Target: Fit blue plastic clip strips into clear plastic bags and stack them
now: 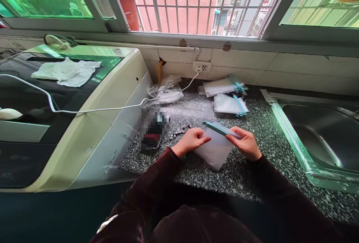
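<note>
A frosted plastic bag (214,151) with white contents hangs between my hands, just over the speckled countertop. Along its top edge lies a teal bag sealing clip (217,127) with a paler translucent strip beside it. My left hand (190,141) pinches the bag's upper left edge between thumb and fingers. My right hand (246,143) grips the clip's right end, thumb in front and fingers behind. Part of the bag's top is hidden by the clip and my fingers.
More clipped bags (231,104) lie near the wall. Clear plastic wrap (165,91), a beaded string (179,132) and a blurred-out dark object (153,130) are to the left. A washing machine (112,112) stands left, a metal sink (322,123) right. A white cable (123,107) crosses to a wall socket (202,66).
</note>
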{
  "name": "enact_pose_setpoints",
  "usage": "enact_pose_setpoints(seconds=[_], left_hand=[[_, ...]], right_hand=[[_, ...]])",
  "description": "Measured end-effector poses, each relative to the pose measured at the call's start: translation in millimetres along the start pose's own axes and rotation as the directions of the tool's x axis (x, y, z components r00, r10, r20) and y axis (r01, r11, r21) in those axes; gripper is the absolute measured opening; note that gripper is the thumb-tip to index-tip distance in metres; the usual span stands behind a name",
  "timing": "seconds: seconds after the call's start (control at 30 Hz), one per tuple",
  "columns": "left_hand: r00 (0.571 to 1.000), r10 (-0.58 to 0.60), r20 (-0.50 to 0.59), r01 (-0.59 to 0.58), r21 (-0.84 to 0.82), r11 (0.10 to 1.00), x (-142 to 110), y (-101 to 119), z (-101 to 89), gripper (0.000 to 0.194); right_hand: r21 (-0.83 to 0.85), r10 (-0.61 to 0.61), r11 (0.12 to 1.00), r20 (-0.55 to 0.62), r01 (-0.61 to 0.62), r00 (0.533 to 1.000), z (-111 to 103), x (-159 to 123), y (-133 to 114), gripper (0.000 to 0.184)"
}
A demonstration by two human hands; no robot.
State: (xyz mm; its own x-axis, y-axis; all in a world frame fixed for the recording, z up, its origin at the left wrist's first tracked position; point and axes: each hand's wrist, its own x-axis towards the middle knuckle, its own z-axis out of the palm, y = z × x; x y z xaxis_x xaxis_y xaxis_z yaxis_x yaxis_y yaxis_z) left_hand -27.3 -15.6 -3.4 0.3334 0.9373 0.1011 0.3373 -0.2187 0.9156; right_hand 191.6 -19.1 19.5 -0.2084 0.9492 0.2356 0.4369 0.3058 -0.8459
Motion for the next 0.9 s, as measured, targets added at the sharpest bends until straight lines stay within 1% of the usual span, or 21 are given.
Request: enact_pose_setpoints(seconds=[0.1, 0.17, 0.23, 0.3, 0.4, 0.5, 0.57, 0.67, 0.77, 0.9], left_hand=[[0.996, -0.010, -0.094, -0.006, -0.170, 0.985, 0, 5, -2.9, 0.035], [0.994, -0.019, -0.108, -0.011, -0.273, 0.962, 0, 7, -4.5, 0.039], [0.994, -0.023, -0.109, -0.016, -0.342, 0.939, 0, 9, -5.4, 0.040], [0.991, -0.037, -0.127, -0.016, -0.395, 0.918, 0, 8, -6.1, 0.040], [0.974, -0.067, -0.218, -0.050, -0.491, 0.870, 0, 6, -7.1, 0.039], [0.946, -0.102, -0.309, -0.097, -0.567, 0.818, 2, 2, -8.7, 0.039], [0.931, -0.118, -0.346, -0.115, -0.584, 0.804, 4, 0, -9.5, 0.039], [0.912, -0.133, -0.389, -0.125, -0.570, 0.812, 5, 0, -10.1, 0.040], [0.903, -0.147, -0.404, -0.114, -0.554, 0.825, 5, 1, -9.9, 0.041], [0.899, -0.156, -0.409, -0.101, -0.541, 0.835, 5, 0, -9.4, 0.042]], right_hand=[[0.003, -0.002, 1.000, 0.083, 0.002, 0.997, 4, 0, -1, 0.034], [-0.002, -0.003, 1.000, 0.112, 0.003, 0.994, 8, 0, -1, 0.035], [0.000, 0.013, 1.000, 0.130, -0.013, 0.991, 11, -1, -1, 0.036], [0.032, 0.042, 0.998, 0.130, -0.046, 0.991, 13, 0, 1, 0.038], [0.101, 0.074, 0.991, 0.092, -0.083, 0.993, 13, 1, 6, 0.046], [0.049, 0.082, 0.995, 0.107, -0.088, 0.991, 15, 1, 8, 0.042], [-0.015, 0.077, 0.997, 0.136, -0.076, 0.988, 17, 1, 8, 0.036], [-0.045, 0.048, 0.998, 0.141, -0.042, 0.989, 21, -1, 8, 0.028], [-0.059, 0.014, 0.998, 0.135, -0.006, 0.991, 24, -2, 9, 0.024], [-0.093, -0.017, 0.995, 0.138, 0.030, 0.990, 25, -3, 12, 0.022]])
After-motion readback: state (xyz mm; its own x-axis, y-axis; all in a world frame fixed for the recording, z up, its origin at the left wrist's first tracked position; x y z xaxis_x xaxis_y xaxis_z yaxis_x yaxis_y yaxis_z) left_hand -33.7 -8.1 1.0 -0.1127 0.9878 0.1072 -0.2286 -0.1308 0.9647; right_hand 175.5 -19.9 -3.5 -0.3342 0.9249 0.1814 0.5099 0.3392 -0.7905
